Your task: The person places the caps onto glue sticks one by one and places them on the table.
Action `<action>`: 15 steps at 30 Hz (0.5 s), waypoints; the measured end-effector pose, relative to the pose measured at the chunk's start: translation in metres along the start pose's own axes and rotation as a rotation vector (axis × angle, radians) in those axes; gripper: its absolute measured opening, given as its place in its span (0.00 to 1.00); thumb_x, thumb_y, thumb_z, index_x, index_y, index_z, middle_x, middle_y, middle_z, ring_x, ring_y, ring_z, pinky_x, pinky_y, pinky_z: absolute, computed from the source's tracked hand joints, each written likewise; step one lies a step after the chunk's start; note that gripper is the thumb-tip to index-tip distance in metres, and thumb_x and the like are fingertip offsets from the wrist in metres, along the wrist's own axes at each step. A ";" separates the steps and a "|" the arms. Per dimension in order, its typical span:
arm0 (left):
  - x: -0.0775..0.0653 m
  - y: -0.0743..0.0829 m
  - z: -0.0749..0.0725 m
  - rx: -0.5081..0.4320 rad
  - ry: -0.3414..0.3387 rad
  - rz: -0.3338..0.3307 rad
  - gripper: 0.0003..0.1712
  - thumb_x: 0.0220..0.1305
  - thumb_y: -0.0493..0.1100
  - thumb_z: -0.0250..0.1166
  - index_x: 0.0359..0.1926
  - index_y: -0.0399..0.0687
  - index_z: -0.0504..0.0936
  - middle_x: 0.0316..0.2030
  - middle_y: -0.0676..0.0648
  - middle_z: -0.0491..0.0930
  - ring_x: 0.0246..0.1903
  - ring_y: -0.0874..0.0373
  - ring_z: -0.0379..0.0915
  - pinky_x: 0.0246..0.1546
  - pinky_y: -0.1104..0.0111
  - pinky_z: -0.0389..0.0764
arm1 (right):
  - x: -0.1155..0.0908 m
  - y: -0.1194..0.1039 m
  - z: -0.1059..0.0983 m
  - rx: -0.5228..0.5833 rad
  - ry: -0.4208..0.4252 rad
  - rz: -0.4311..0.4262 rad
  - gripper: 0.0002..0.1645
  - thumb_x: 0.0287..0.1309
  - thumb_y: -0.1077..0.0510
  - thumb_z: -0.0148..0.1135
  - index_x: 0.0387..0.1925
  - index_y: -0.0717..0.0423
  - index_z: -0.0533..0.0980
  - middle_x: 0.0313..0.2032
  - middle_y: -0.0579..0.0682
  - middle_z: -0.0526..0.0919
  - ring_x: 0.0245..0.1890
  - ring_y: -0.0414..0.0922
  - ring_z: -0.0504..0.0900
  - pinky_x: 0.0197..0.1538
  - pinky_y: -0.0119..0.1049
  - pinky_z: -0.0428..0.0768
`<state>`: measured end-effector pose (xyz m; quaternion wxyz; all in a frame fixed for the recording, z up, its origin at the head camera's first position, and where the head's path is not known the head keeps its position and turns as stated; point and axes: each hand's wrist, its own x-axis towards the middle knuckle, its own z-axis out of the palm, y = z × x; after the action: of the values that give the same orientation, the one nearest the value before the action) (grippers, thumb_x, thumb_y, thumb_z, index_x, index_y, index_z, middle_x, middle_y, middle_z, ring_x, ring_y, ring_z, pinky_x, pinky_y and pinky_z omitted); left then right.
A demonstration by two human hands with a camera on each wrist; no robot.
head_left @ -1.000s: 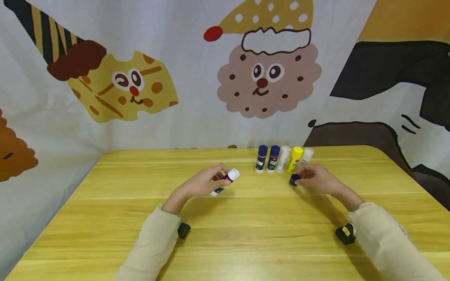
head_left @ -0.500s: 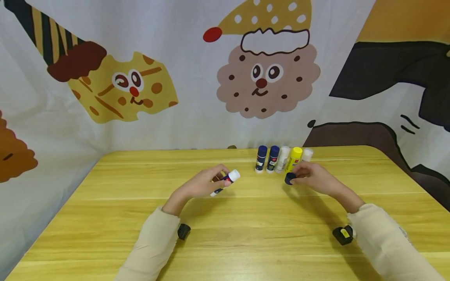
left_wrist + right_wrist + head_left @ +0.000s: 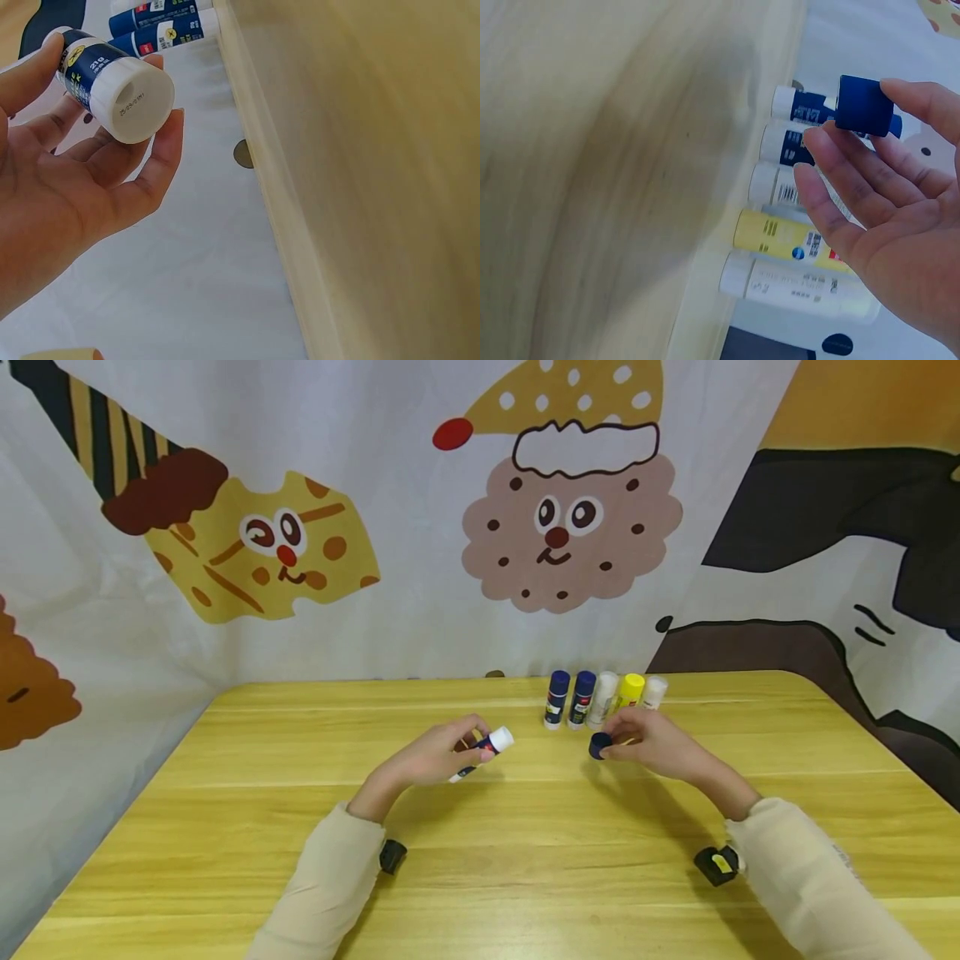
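Observation:
My left hand (image 3: 431, 755) grips a navy-labelled glue stick (image 3: 500, 739), tilted above the table with one white end pointing up and right. In the left wrist view, the white base of this glue stick (image 3: 141, 105) carries a small printed code. A navy cap (image 3: 599, 746) is pinched between thumb and fingers of my right hand (image 3: 651, 745). The right wrist view shows the cap (image 3: 864, 106) apart from any stick. Just behind the right hand stand two navy glue sticks (image 3: 556, 700), a white one (image 3: 603, 697), a yellow one (image 3: 631, 687) and another white one (image 3: 655, 692).
The wooden table (image 3: 480, 877) reaches its back edge just behind the row of sticks. A white cloth with cartoon figures (image 3: 420, 610) hangs behind it. Black devices sit at the left wrist (image 3: 392, 856) and right wrist (image 3: 717, 865).
My right hand has moved left with the navy cap, toward the glue stick. The left hand has hardly moved. More of the rightmost white stick shows; more of the yellow one is covered.

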<state>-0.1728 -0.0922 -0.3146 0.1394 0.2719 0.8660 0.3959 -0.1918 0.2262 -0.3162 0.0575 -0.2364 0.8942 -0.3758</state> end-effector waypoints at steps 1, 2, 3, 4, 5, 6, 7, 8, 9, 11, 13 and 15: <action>0.000 0.000 0.000 0.000 0.000 0.000 0.13 0.67 0.45 0.54 0.50 0.46 0.69 0.37 0.45 0.76 0.34 0.53 0.74 0.31 0.65 0.75 | 0.001 -0.001 0.001 0.002 -0.007 -0.003 0.13 0.50 0.64 0.65 0.37 0.65 0.74 0.38 0.55 0.79 0.39 0.50 0.79 0.39 0.38 0.76; 0.000 0.000 0.000 -0.003 -0.003 0.003 0.13 0.67 0.45 0.54 0.50 0.45 0.69 0.37 0.44 0.76 0.34 0.52 0.75 0.31 0.65 0.75 | 0.001 -0.002 0.002 0.006 -0.013 -0.008 0.13 0.50 0.64 0.65 0.37 0.65 0.74 0.37 0.55 0.79 0.39 0.50 0.79 0.39 0.38 0.76; 0.000 0.000 0.000 -0.006 -0.004 0.003 0.14 0.67 0.45 0.54 0.50 0.45 0.69 0.38 0.44 0.76 0.34 0.51 0.75 0.31 0.65 0.75 | 0.002 -0.003 0.003 0.010 -0.019 -0.016 0.13 0.50 0.64 0.65 0.37 0.65 0.74 0.37 0.55 0.79 0.39 0.50 0.79 0.39 0.38 0.76; 0.000 0.000 0.000 -0.008 -0.008 0.006 0.14 0.67 0.45 0.54 0.50 0.45 0.69 0.38 0.44 0.76 0.35 0.50 0.75 0.31 0.65 0.75 | 0.002 -0.004 0.004 0.013 -0.023 -0.025 0.13 0.50 0.64 0.65 0.37 0.65 0.74 0.37 0.55 0.80 0.39 0.50 0.79 0.39 0.38 0.76; 0.000 0.000 0.001 -0.011 -0.011 0.008 0.14 0.67 0.45 0.53 0.50 0.45 0.69 0.38 0.44 0.76 0.35 0.50 0.75 0.31 0.65 0.75 | 0.003 -0.006 0.005 0.020 -0.029 -0.033 0.13 0.50 0.64 0.65 0.37 0.65 0.74 0.36 0.55 0.80 0.38 0.49 0.79 0.39 0.38 0.76; 0.000 0.000 0.001 -0.012 -0.013 0.009 0.14 0.67 0.45 0.53 0.51 0.45 0.69 0.38 0.44 0.76 0.35 0.50 0.75 0.31 0.65 0.75 | 0.003 -0.008 0.006 0.030 -0.035 -0.040 0.13 0.50 0.64 0.66 0.37 0.65 0.74 0.36 0.55 0.80 0.38 0.49 0.79 0.39 0.39 0.77; 0.000 0.000 0.001 -0.013 -0.015 0.009 0.14 0.67 0.45 0.53 0.51 0.45 0.69 0.38 0.44 0.76 0.35 0.50 0.75 0.31 0.65 0.75 | 0.003 -0.009 0.006 0.041 -0.042 -0.047 0.13 0.50 0.64 0.65 0.37 0.66 0.73 0.36 0.55 0.80 0.38 0.49 0.79 0.39 0.39 0.77; -0.001 0.001 0.000 -0.011 -0.017 0.010 0.14 0.68 0.45 0.53 0.51 0.45 0.69 0.38 0.44 0.76 0.34 0.51 0.75 0.31 0.66 0.75 | 0.004 -0.011 0.008 0.047 -0.045 -0.054 0.13 0.50 0.64 0.66 0.36 0.66 0.73 0.36 0.55 0.80 0.38 0.49 0.79 0.40 0.39 0.77; -0.001 0.001 0.000 -0.006 -0.017 0.011 0.14 0.67 0.45 0.53 0.51 0.45 0.69 0.38 0.44 0.76 0.34 0.52 0.75 0.31 0.66 0.75 | 0.004 -0.012 0.008 0.055 -0.049 -0.056 0.13 0.50 0.64 0.66 0.37 0.66 0.73 0.36 0.55 0.80 0.38 0.49 0.79 0.40 0.40 0.78; -0.001 0.002 0.000 0.004 -0.018 0.016 0.14 0.67 0.45 0.54 0.51 0.45 0.69 0.37 0.44 0.75 0.32 0.53 0.74 0.30 0.66 0.75 | 0.004 -0.014 0.011 0.074 -0.059 -0.059 0.13 0.50 0.64 0.66 0.36 0.65 0.73 0.36 0.55 0.80 0.38 0.49 0.80 0.41 0.39 0.78; -0.002 0.002 0.000 0.012 -0.019 0.023 0.14 0.67 0.45 0.54 0.51 0.45 0.69 0.36 0.44 0.75 0.32 0.55 0.74 0.29 0.67 0.75 | 0.005 -0.015 0.013 0.094 -0.071 -0.060 0.12 0.50 0.65 0.66 0.36 0.65 0.73 0.36 0.55 0.80 0.38 0.49 0.80 0.41 0.38 0.78; -0.002 0.003 0.000 0.017 -0.021 0.029 0.14 0.67 0.44 0.54 0.50 0.44 0.69 0.36 0.44 0.76 0.31 0.55 0.73 0.29 0.67 0.75 | 0.006 -0.016 0.015 0.115 -0.085 -0.053 0.12 0.50 0.65 0.65 0.36 0.64 0.72 0.36 0.55 0.80 0.38 0.49 0.80 0.41 0.37 0.78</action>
<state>-0.1700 -0.0922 -0.3122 0.1405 0.2899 0.8637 0.3877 -0.1864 0.2039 -0.3156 0.0988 -0.2722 0.8613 -0.4175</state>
